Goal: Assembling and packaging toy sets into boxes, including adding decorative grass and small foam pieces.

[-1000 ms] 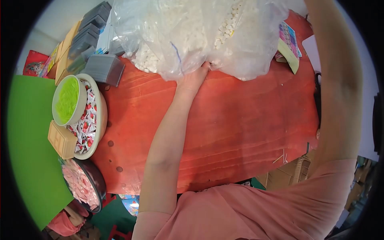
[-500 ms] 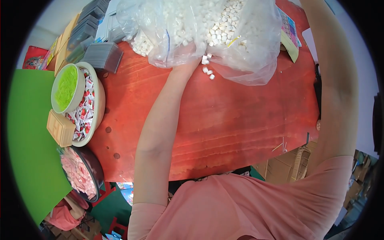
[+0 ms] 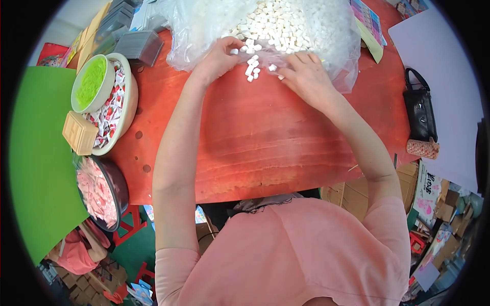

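A large clear plastic bag (image 3: 326, 51) full of small white marshmallow-like pieces (image 3: 275, 25) lies at the far side of the red table, its mouth toward me. Several loose marshmallows (image 3: 252, 66) have spilled onto the tabletop in front of it. At the bag's left edge, my left hand (image 3: 217, 61) has its fingers curled, with one marshmallow (image 3: 234, 51) between thumb and fingertips. My right hand (image 3: 310, 79) rests on the bag's near edge at the right, fingers spread; another marshmallow touches its thumb tip. Both hands flank the spilled pieces.
To the left stand a cream basin (image 3: 130, 102) of wrapped sweets, a bowl of green shreds (image 3: 92, 84), a tan box (image 3: 79, 133) and a dark tub (image 3: 115, 188) of pink packets. Grey plastic cases (image 3: 138, 47) sit far left. A black bag (image 3: 421, 109) lies right.
My right arm has come down from the upper right to the bag's near edge. My left hand has come out from under the plastic. The bag mouth lies wider and more marshmallows are spilled.
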`<action>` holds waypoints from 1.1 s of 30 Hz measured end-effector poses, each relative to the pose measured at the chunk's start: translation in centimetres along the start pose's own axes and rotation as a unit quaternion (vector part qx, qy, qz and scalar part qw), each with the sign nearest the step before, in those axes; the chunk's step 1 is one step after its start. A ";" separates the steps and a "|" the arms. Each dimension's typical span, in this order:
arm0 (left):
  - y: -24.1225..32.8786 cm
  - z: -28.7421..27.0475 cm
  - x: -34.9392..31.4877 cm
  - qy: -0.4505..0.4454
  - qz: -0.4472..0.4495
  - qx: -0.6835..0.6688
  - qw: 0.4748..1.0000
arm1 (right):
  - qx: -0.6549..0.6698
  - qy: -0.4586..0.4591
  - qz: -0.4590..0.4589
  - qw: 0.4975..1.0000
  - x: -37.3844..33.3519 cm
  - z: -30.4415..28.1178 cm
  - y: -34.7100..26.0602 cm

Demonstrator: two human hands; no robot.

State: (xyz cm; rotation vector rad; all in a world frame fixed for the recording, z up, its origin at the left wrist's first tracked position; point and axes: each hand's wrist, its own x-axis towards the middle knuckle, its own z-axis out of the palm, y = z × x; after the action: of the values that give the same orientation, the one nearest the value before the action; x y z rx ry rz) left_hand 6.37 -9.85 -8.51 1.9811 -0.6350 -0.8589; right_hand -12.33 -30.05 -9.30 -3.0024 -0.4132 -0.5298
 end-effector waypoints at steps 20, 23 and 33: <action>-4.6 0.9 -5.2 0.285 0.282 0.348 0.848 | 0.077 0.172 0.056 0.981 -2.3 -2.8 -0.5; -5.0 1.6 -5.9 0.289 0.365 0.371 0.804 | 0.089 0.081 -0.034 0.992 -2.9 -2.9 -2.1; -5.2 3.2 -5.8 0.310 0.302 0.368 0.823 | 0.119 0.085 -0.026 0.989 -1.4 0.6 -8.7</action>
State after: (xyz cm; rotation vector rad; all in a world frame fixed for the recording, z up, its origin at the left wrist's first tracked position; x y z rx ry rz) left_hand 0.80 -4.81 -12.35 2.2975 -1.2080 0.5091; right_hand -15.79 -21.93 -10.24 -2.6996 -0.5050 -0.6826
